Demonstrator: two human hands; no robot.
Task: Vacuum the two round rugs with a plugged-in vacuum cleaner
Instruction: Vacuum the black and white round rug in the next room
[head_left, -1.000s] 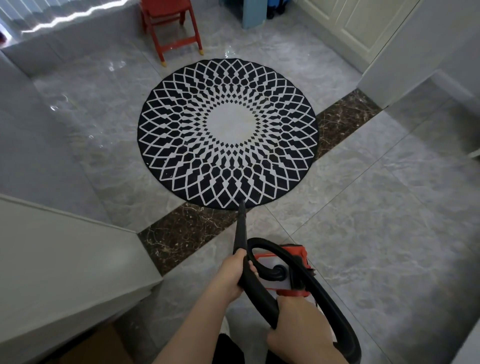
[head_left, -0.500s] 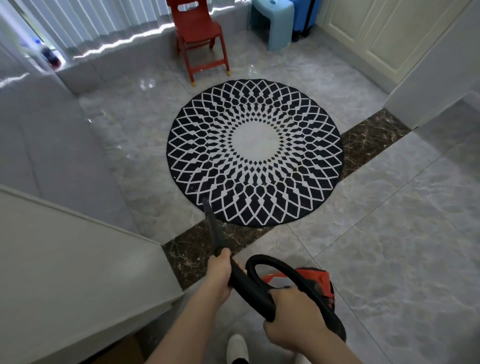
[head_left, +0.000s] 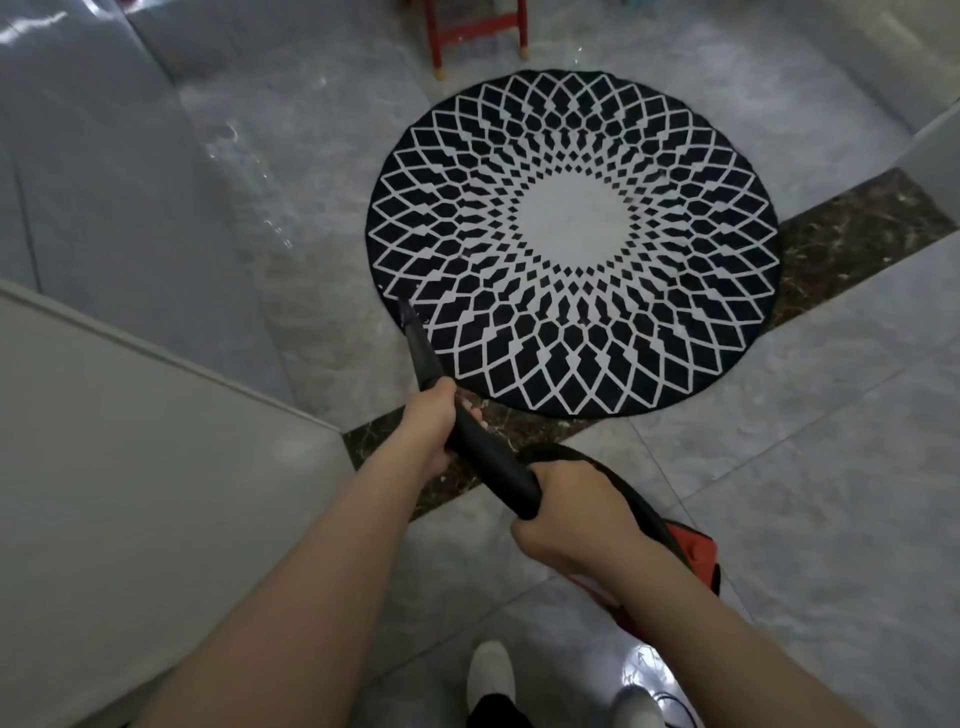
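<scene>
A: Starting at the left, the left hand (head_left: 428, 431) has its fingers wrapped round the black wand (head_left: 467, 426) near the front. The nozzle (head_left: 408, 314) sits just at the near-left edge of the rug (head_left: 675, 322).

B: And the right hand (head_left: 566, 514) has its fingers curled tight on the wand's rear end, where the hose (head_left: 639, 506) loops back to the red vacuum (head_left: 691, 551) on the floor (head_left: 805, 467) behind it.

A: To do this well, the person should probably keep the tip low and flat to the pile and draw it in overlapping strokes from this edge rightwards. A light rug may lift or bunch under suction, so slow passes look wise.

B: Only one rug shows; the second is out of view. The red chair (head_left: 478, 31) stands just beyond the far edge.

A: Compared with half a second ago, the nozzle has moved from short of the rug to its rim, and the view has tipped down, so the chair is mostly cut off.
</scene>
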